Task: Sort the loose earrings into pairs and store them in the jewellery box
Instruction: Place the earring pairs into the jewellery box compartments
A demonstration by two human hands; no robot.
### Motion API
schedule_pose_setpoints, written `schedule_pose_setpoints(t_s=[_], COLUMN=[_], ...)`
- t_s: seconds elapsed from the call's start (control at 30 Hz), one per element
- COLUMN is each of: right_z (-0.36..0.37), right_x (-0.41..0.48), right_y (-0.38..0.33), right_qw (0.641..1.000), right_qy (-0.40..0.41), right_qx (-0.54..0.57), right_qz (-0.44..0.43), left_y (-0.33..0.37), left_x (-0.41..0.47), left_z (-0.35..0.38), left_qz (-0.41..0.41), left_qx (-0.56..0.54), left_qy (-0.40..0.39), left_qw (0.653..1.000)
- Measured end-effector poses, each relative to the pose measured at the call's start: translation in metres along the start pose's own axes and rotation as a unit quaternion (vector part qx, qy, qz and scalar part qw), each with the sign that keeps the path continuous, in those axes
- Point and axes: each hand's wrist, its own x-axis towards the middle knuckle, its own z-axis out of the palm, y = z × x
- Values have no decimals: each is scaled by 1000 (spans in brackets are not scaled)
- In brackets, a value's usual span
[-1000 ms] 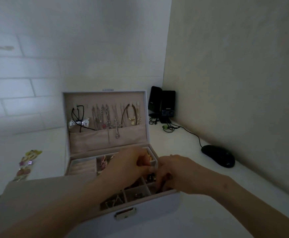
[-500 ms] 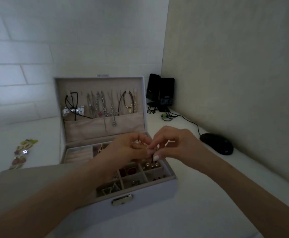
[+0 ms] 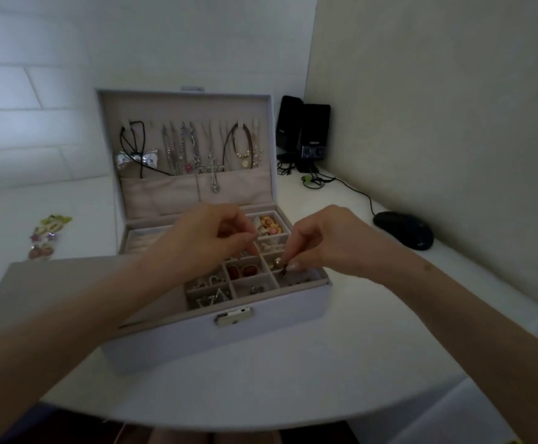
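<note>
- Jewellery box point(image 3: 261, 318) stands open on the white table point(image 3: 261, 389), with its lid point(image 3: 184, 100) upright at the back and a metal latch point(image 3: 234, 316) on the front wall.
- The left hand point(image 3: 207, 238) hovers over the middle of the box. Its fingers are curled inward and the thumb meets the forefinger tip. I cannot tell whether anything tiny sits in that pinch.
- The right hand point(image 3: 325, 245) hangs over the right side of the box. Thumb and forefinger are closed narrowly on a small earring point(image 3: 279, 262) with a pale round bead, and the other fingers are tucked in.
- The small earring is held just above a compartment on the right side of the box, clear of the dividers.
- A pair of red earrings point(image 3: 242, 271) lies side by side in a middle compartment of the box, between the two hands.
- Orange-and-yellow earrings point(image 3: 269, 224) fill the back right compartment of the box.
- Silver triangular earrings point(image 3: 211, 298) lie in the front left cell of the box's divided section.
- Necklaces point(image 3: 178, 149) hang from hooks inside the lid, and a cross pendant point(image 3: 213, 174) dangles over the lid's fabric pocket.
- A flat grey panel point(image 3: 53, 283) lies against the left side of the box, partly under the left forearm.
- Colourful stickers point(image 3: 48, 235) lie farther left of the box.
- Two black speakers point(image 3: 306, 136) stand just behind the right rear corner of the box.
- A black mouse point(image 3: 403, 229) rests well to the right of the box.
</note>
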Motion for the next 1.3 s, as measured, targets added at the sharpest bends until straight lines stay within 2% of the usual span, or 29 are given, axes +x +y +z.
schedule_pose_setpoints(t_s=[0.17,0.37,0.5,0.57,0.63,0.7,0.77,0.9,1.07,1.17,1.3], right_z=[-2,-2,-5,-3,3,9,11,5,-6,-13,-19], right_x=[-1,4,9,11,11,11,10,12,17,16,9], right_y=[-6,-6,-6,-6,-5,-4,-2,3,17,21,20], right_qw=[999,998,993,989,980,964,956,966,986,988,983], right_qy=[-15,-49,-98,-108,-87,-60,-64,-80,-58,-49,-76], right_qx=[-26,-30,-55,-91,-176,-259,-282,-240,-156,-144,-163], right_qz=[20,34,42,36,10,-26,-40,-45,-33,-38,-43], left_y=[-3,5,4,4,0,-4,-3,-10,-16,-13,-15], left_x=[-2,-13,-24,-28,-30,-29,-26,-21,-18,-16,-9], left_z=[0,7,22,27,29,31,31,31,30,35,41], left_qz=[7,80,126,151,159,148,137,122,106,147,214], left_qx=[14,212,286,299,294,297,286,288,263,236,278], left_qy=[-9,6,42,54,61,61,59,56,48,65,26], left_qw=[1000,974,949,941,941,941,947,948,958,958,936])
